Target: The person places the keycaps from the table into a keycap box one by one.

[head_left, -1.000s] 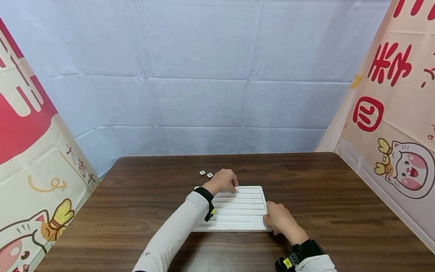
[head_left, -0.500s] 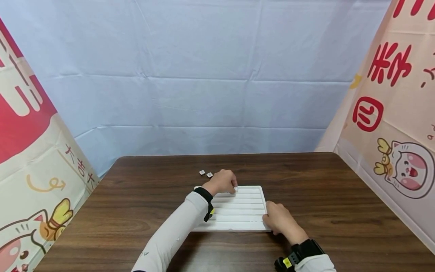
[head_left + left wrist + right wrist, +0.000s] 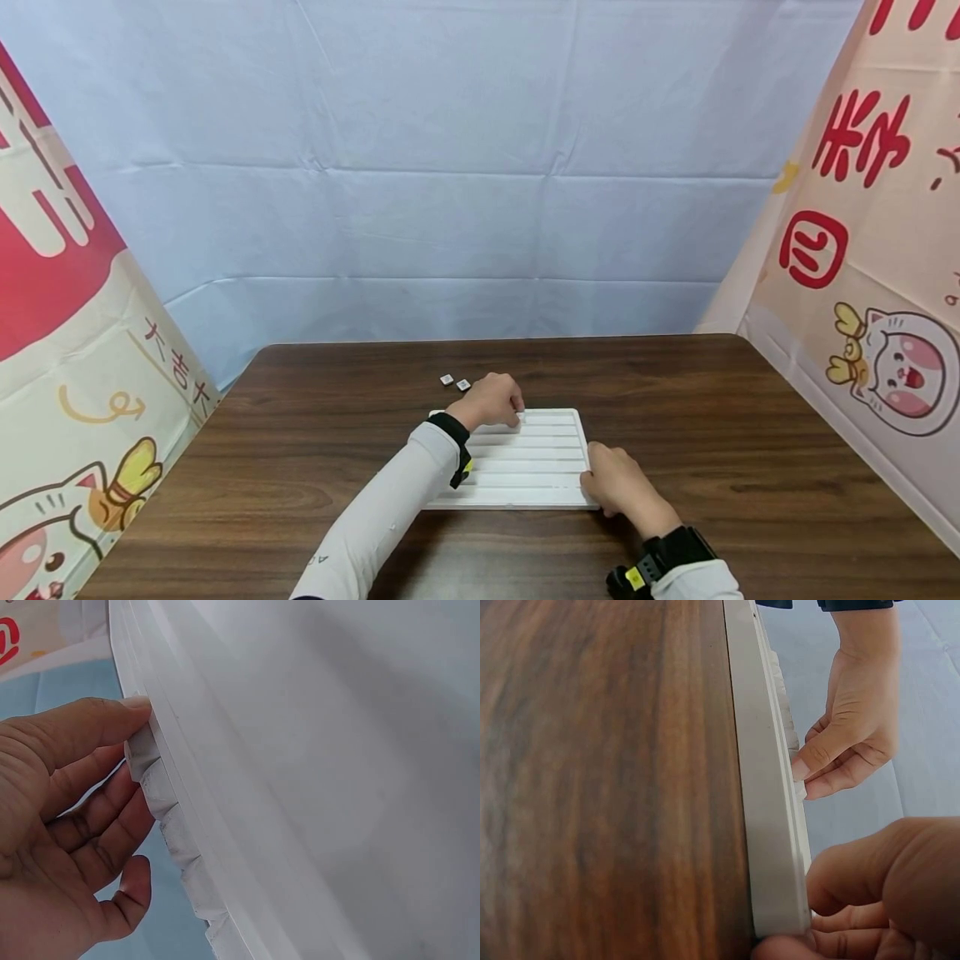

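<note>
A white grooved tray (image 3: 528,468) lies on the table, its ridges running left to right. My left hand (image 3: 491,398) is over its far edge. In the left wrist view, the thumb and index finger pinch a small white tile (image 3: 141,752), the end one of a row of several tiles (image 3: 180,834) standing in the groove. The tile faces are turned away from that view. My right hand (image 3: 618,481) holds the tray's right side near the front corner, thumb on top and fingers at the edge in the right wrist view. My left forearm hides the tray's left part.
Two small white tiles with dark marks, one (image 3: 447,380) left of the other (image 3: 463,385), lie on the brown wooden table (image 3: 315,433) beyond the tray. A pale blue cloth (image 3: 450,233) hangs behind, with printed cloths (image 3: 862,350) at both sides.
</note>
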Motion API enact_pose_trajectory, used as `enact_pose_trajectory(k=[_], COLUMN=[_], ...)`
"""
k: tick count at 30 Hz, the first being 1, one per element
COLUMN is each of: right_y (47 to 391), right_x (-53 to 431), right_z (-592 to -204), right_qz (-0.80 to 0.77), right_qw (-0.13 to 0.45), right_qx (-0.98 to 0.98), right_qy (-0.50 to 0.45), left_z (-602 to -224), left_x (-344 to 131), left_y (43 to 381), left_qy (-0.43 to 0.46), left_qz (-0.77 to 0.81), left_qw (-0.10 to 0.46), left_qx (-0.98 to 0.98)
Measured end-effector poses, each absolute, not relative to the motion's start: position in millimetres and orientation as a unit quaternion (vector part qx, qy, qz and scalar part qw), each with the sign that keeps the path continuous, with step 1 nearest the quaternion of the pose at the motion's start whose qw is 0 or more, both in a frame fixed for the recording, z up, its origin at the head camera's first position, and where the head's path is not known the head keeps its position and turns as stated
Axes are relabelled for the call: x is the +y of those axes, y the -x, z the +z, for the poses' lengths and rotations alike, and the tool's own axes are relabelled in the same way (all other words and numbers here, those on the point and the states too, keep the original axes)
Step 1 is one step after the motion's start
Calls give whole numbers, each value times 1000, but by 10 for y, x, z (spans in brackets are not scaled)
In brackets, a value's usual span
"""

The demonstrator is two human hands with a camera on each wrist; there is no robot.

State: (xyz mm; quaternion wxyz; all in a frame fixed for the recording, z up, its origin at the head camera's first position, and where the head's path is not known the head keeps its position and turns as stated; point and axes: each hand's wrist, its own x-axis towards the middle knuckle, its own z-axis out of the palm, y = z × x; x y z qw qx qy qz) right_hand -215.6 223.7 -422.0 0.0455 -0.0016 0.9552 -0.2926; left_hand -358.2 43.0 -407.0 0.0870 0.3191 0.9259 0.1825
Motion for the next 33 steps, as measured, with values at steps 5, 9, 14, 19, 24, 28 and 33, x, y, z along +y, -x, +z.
enact_pose_trajectory(k=[5, 9, 14, 19, 24, 28, 33], right_y=[2157, 2158, 2159, 2153, 2153, 2155, 2159], right_x=[2238, 2234, 2235, 2233, 2225, 2226, 2230], right_z=[-4221, -4223, -4224, -4214, -4210, -4212, -4218], right_qz=[-292, -290, -288, -285, -284, -284, -285], right_qw=[46, 45, 47, 46, 45, 49, 50], right_qx=[955, 956, 957, 957, 958, 958, 957], right_qy=[5, 7, 0, 4, 6, -1, -5], left_z=[-4070, -4061, -4050, -4026, -4010, -4014, -4020], left_x=[417, 393, 354, 324, 306, 298, 275], left_y=[3574, 3575, 3575, 3578, 3581, 3587, 3602], left_qy=[-323, -323, -331, -334, -328, -320, -313], left_qz=[187, 188, 155, 139, 133, 130, 133], left_qw=[87, 90, 67, 58, 63, 65, 62], left_qx=[924, 923, 929, 930, 933, 936, 938])
